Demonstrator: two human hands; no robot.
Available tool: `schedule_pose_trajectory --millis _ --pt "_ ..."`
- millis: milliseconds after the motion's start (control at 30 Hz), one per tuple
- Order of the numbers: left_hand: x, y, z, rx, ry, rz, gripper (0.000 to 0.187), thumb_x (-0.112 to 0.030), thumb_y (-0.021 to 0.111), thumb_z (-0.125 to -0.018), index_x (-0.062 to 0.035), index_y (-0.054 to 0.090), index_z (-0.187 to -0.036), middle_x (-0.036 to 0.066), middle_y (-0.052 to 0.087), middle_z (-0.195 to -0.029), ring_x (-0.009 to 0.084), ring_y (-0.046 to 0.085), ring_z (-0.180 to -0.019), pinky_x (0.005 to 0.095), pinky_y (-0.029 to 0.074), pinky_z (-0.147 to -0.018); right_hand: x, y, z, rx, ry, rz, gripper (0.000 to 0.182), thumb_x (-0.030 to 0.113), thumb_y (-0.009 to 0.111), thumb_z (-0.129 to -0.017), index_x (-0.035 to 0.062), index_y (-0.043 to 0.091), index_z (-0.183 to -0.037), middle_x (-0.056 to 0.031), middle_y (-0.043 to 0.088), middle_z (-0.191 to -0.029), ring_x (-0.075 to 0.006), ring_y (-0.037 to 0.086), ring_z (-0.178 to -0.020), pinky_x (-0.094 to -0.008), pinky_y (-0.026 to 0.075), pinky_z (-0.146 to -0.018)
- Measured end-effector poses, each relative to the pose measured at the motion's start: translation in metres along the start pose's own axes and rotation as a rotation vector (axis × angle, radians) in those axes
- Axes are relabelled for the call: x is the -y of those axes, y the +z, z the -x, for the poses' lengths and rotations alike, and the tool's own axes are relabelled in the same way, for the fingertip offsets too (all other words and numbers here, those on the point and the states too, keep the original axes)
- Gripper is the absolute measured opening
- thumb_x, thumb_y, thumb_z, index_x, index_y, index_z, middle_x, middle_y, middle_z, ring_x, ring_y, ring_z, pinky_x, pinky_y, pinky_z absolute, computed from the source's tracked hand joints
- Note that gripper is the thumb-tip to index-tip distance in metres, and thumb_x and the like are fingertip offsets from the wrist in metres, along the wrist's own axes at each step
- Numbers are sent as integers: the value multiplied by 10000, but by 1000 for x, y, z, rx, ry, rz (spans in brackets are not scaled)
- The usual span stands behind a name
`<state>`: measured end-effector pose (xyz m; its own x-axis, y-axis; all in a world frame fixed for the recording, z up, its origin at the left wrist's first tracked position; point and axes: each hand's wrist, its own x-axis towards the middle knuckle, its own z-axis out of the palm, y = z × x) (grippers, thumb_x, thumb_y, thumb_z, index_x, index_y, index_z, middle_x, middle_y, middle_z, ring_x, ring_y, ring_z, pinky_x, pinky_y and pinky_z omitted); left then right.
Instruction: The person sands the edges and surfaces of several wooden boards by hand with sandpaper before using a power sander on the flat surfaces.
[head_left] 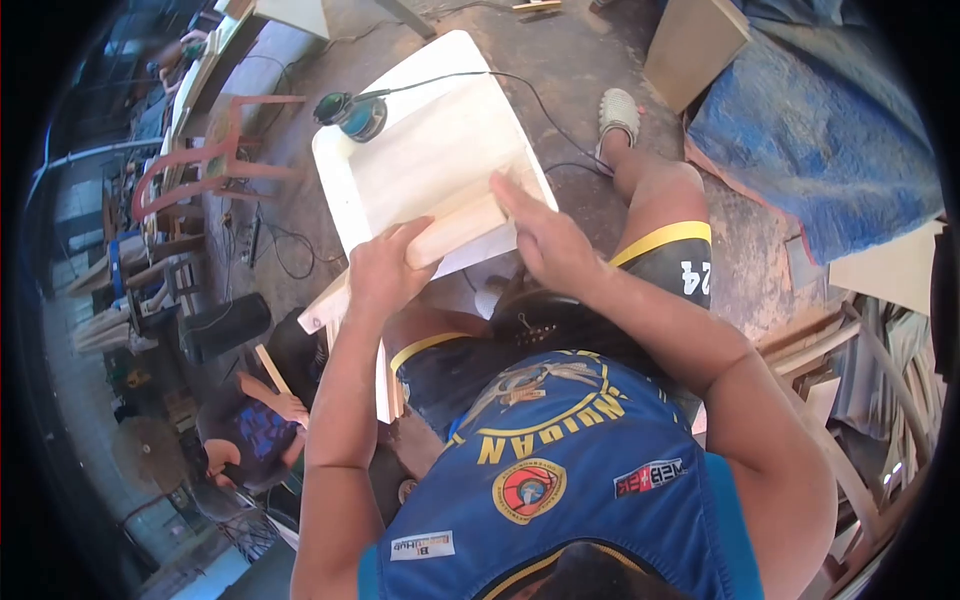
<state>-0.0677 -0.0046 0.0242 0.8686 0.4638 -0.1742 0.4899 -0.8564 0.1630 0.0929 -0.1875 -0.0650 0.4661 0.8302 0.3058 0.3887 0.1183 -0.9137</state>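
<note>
A pale wooden board [465,222] lies slantwise across the near end of a white-edged tabletop [333,150]. My left hand [385,272] is closed around the board's left part, fingers curled over its upper edge. At the right end of the board, my right hand [548,238] grips it, one digit stretched along the top face and the other fingers partly hidden. Farther off on the same tabletop stands a teal and black power sander [362,118], its dark cord trailing right. Another light wooden piece [322,312] juts out at left, below my left wrist.
A person [250,425] works at lower left, a wooden strip [271,369] in hand. A reddish plastic chair [215,165] stands at left. Blue tarpaulin [820,130] covers things at right, near a leaning panel [695,50] and wood offcuts [860,400]. Cables [290,255] lie on the floor.
</note>
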Motion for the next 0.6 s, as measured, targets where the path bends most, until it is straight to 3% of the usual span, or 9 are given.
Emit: schedule_pose_trajectory --millis 33,167,267,333,533,600 --pt "1 1 1 20 -6 10 491 -282 784 -747 -179 699 -1220 105 723 -1130 327 699 -972 439 556 -840 13 -4 4 -21 -82 4 662 -97 433 -850 6 394 -1503 -285 484 -1457 -408 483 -1351 -401 406 -1123" --pt "-1 2 3 34 -12 1 508 -250 793 -725 -169 698 -1218 106 723 -1123 328 701 -959 434 558 -826 -16 4 3 -10 -38 -48 685 -115 446 -829 6 400 -1502 -269 473 -1479 -387 463 -1382 -404 385 -1145" --pt "-1 2 2 7 4 14 520 -227 798 -712 -160 695 -1217 108 725 -1106 326 702 -950 431 560 -814 -28 3 -2 55 119 0 662 -99 454 -837 30 431 -1485 -260 495 -1457 -386 508 -1332 -422 429 -1118" --pt "-1 3 4 -2 21 30 524 -212 795 -701 -152 692 -1212 111 727 -1084 330 703 -942 433 561 -806 4 -10 0 29 -19 -63 645 -86 455 -848 41 442 -1480 -256 511 -1441 -389 515 -1319 -428 444 -1098" --pt "0 6 7 -14 29 29 539 -189 789 -678 -151 691 -1207 114 729 -1072 341 702 -937 434 560 -805 -21 -7 -8 87 108 -52 672 -94 454 -833 54 443 -1488 -266 516 -1438 -401 476 -1363 -421 395 -1141" --pt "0 6 7 -24 41 31 543 -188 787 -678 -153 690 -1211 114 728 -1079 342 702 -938 434 561 -805 1 -18 -4 106 83 -67 666 -94 455 -830 63 459 -1477 -264 520 -1432 -401 478 -1361 -426 396 -1141"
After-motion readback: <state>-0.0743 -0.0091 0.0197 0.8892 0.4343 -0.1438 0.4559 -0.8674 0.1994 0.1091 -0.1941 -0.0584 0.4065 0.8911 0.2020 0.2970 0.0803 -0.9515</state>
